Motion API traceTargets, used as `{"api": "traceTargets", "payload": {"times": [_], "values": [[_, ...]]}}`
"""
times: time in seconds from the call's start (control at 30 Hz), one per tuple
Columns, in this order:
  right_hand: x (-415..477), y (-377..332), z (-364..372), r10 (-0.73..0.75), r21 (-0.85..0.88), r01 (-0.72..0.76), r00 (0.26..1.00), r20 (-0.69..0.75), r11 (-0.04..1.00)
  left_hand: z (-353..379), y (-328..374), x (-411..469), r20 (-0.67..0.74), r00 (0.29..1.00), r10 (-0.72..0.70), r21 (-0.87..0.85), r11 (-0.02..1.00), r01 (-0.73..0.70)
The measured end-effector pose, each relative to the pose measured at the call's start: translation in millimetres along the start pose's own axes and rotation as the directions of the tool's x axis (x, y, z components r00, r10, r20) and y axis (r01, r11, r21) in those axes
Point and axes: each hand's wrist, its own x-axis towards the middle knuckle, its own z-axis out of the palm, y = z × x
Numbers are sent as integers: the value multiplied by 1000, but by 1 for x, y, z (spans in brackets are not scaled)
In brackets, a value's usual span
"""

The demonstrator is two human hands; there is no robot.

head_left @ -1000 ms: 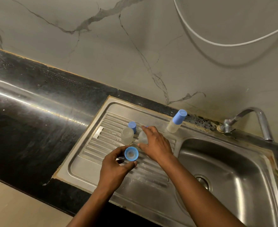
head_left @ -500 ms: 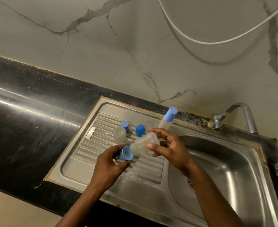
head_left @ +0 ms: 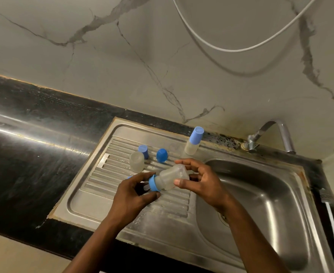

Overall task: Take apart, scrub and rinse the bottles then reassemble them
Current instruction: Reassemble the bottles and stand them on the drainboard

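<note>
Over the ribbed drainboard, just left of the basin, the frosted baby bottle hangs on its side between both hands. The right hand has the base end: thumb at the front, fingertips spread over the top, clamped on the clear body to stop it turning. The left hand meets it at the neck, thumb and fingers curled round the blue screw collar, with the pale teat poking toward the palm.

That's a twisting grip: one hand anchors, the other turns. I'd judge the collar is being screwed on or off, though which way the view can't say. Held sideways over the steel, any drips should land on the drainboard.

Behind the hands, loose parts stand on the ribs. There's a frosted bottle body, which way up I can't tell, with a blue cap right behind it and a rounded blue cap just beside. Further back a second bottle stands upright, cap on, near the sink's back rim. The tap sits far right with no water visible, and what looks like a brush handle lies along the right edge.
</note>
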Motion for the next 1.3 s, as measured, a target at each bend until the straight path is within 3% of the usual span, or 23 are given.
{"api": "traceTargets", "payload": {"times": [0.13,0.33,0.67,0.87,1.1,1.3], "values": [[-10,3,-4,47,148,-52,998,39,988,-6,3,-3,74,997,-20,-84,996,26],[-18,8,-8,101,235,-118,992,80,965,-11,6,-2,158,987,-18,-43,999,25],[-23,9,-3,267,117,-274,961,67,955,-6,13,-1,240,971,-3,23,1000,-3],[-22,11,5,379,102,-383,924,56,918,0,18,1,218,976,-7,-125,992,35],[-18,14,14,303,162,-298,953,-2,941,-1,20,1,233,972,-43,-159,984,82],[-23,18,5,224,403,-294,951,213,867,-5,22,1,209,976,-65,-177,979,103]]}}
